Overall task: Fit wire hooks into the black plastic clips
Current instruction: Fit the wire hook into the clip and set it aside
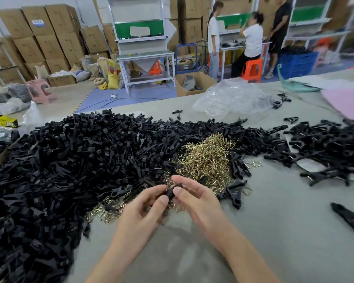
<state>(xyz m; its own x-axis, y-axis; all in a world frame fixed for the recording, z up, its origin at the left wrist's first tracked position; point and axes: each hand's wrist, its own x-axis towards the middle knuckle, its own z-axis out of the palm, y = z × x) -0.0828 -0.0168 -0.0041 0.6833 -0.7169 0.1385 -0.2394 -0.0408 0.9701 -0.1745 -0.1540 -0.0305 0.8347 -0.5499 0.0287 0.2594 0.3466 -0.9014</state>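
Nearest the camera, both bare forearms reach forward over the grey cloth-covered bench (264, 201). The left hand (143, 209) and the right hand (194, 199) meet over the bench, and the grip of each is narrow, fingertips pinched from either side on one small black plastic clip (170, 192). Whether a wire hook is already seated in that clip cannot be told; the fingers cover most of it.

Just beyond the hands lies the tangled mound of brass-coloured wire hooks (204, 158), with a thinner scatter of the same hooks trailing toward the left under the wrist. Around and behind it spreads the broad heap of loose black plastic clips (70, 160), filling the left half of the bench. To the right, well apart, sits a smaller pile of black clips (331, 144), seemingly the assembled ones, beside a crumpled clear plastic bag (233, 99) farther back.

The step in hand looks like the fitting itself: one clip held steady between both hands. The next move likely calls for lining a hook's ends with the clip's holes and pressing it home, then dropping it with the right-hand pile.

Far behind, stacked cardboard boxes (45, 33) and people at white workstations (145, 56).
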